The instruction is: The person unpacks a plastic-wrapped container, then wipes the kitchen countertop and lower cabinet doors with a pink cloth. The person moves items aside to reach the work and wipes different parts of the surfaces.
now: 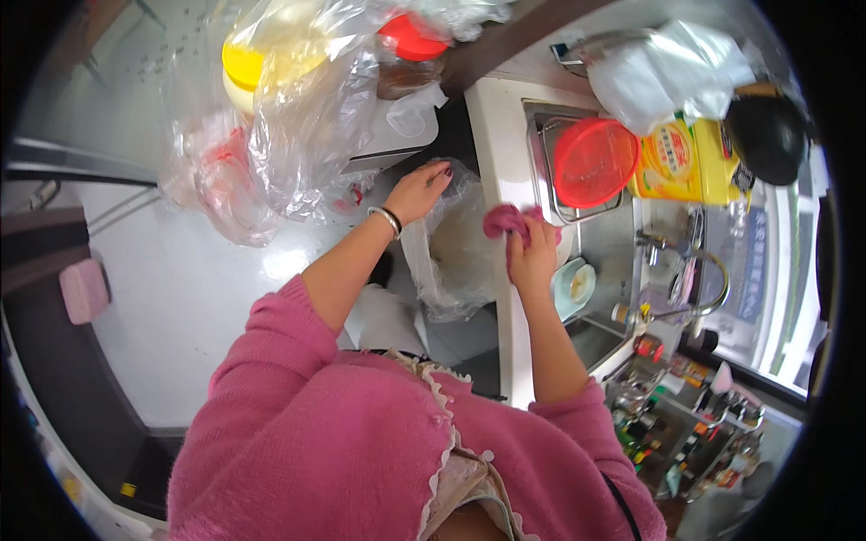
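Note:
My right hand (pixel 531 260) grips a bunched pink cloth (pixel 504 220) over the front edge of the white counter (pixel 507 169), beside the sink. My left hand (pixel 423 193) reaches over the upper edge of a clear plastic bag (pixel 460 250) that seems to line a bin below the counter. Its fingertips are at the bag's rim, but whether they pinch the film is unclear. In the sink basin (pixel 612 264), close to my right hand, sits a pale green bowl (pixel 575 287) with some residue inside. A red plastic basket (pixel 595 162) rests tilted over a metal rack.
A yellow detergent jug (pixel 687 162), a black bowl (pixel 768 138) and a curved faucet (pixel 720 270) stand around the sink. Plastic bags and lidded jars, one with a yellow lid (pixel 243 64), crowd the upper left. Bottles fill a rack (pixel 676 433) at lower right.

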`<state>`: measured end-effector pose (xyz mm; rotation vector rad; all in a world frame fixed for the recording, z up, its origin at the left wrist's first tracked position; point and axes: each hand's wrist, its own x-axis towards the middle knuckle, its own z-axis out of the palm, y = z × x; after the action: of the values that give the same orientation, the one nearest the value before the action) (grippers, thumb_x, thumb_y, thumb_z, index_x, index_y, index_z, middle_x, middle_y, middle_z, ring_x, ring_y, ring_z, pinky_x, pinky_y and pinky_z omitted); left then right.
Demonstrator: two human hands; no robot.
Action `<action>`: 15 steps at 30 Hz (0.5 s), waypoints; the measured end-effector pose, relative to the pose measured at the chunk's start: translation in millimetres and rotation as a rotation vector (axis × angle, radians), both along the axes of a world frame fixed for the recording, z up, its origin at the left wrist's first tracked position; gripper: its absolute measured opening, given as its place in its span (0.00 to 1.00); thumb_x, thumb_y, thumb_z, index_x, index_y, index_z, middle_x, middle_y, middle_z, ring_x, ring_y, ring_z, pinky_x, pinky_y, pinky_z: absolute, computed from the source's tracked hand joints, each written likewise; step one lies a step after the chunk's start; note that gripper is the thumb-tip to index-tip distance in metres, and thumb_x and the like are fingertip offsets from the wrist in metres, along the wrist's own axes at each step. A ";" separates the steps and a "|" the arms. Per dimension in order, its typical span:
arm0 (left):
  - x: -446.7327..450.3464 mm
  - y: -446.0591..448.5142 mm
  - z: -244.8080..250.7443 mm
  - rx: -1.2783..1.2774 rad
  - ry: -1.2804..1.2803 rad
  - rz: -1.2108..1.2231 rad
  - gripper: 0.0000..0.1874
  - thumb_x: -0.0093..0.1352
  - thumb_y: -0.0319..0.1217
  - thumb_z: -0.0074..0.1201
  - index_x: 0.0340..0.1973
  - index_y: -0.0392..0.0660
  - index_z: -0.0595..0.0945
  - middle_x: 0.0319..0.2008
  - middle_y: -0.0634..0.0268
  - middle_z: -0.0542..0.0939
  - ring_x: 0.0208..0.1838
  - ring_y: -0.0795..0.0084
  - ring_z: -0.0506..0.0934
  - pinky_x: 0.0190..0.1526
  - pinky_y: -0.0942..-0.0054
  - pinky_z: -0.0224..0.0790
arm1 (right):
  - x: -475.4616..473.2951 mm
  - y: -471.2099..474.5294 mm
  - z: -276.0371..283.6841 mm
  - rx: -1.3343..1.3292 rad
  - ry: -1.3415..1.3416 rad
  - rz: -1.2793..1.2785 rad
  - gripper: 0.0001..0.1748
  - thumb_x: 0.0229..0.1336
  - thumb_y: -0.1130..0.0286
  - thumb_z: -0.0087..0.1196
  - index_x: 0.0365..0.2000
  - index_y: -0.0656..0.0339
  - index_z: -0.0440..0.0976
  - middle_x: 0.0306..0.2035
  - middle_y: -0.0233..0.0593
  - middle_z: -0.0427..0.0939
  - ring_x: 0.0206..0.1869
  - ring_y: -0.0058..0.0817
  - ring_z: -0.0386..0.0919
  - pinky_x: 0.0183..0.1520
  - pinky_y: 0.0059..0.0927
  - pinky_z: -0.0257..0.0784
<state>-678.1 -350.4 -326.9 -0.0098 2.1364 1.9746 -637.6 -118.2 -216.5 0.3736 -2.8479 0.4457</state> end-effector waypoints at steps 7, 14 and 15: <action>23.7 20.9 -76.1 0.380 -0.290 -0.144 0.25 0.74 0.46 0.35 0.58 0.44 0.73 0.59 0.61 0.72 0.61 0.70 0.67 0.64 0.76 0.51 | -134.0 -102.1 -3.5 0.752 0.132 0.896 0.18 0.48 0.67 0.56 0.42 0.59 0.72 0.50 0.43 0.71 0.56 0.42 0.66 0.58 0.50 0.56; 57.5 31.7 -68.1 0.380 -0.087 0.217 0.21 0.74 0.41 0.35 0.53 0.43 0.76 0.55 0.58 0.74 0.60 0.64 0.69 0.62 0.73 0.55 | -117.1 -122.1 -18.4 1.322 -0.139 0.734 0.23 0.56 0.62 0.42 0.51 0.55 0.71 0.60 0.43 0.64 0.67 0.43 0.53 0.67 0.57 0.41; 55.9 34.3 -68.8 0.372 -0.049 0.221 0.20 0.74 0.40 0.36 0.53 0.42 0.76 0.55 0.56 0.74 0.60 0.62 0.69 0.62 0.72 0.56 | -130.2 -110.6 -33.8 1.398 -0.207 0.781 0.23 0.56 0.62 0.42 0.52 0.54 0.70 0.60 0.44 0.64 0.67 0.42 0.53 0.67 0.54 0.42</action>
<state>-622.1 -316.1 -395.8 -0.2371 1.7722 2.4414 -767.8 -228.8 -250.3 1.6875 -2.5423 -1.5596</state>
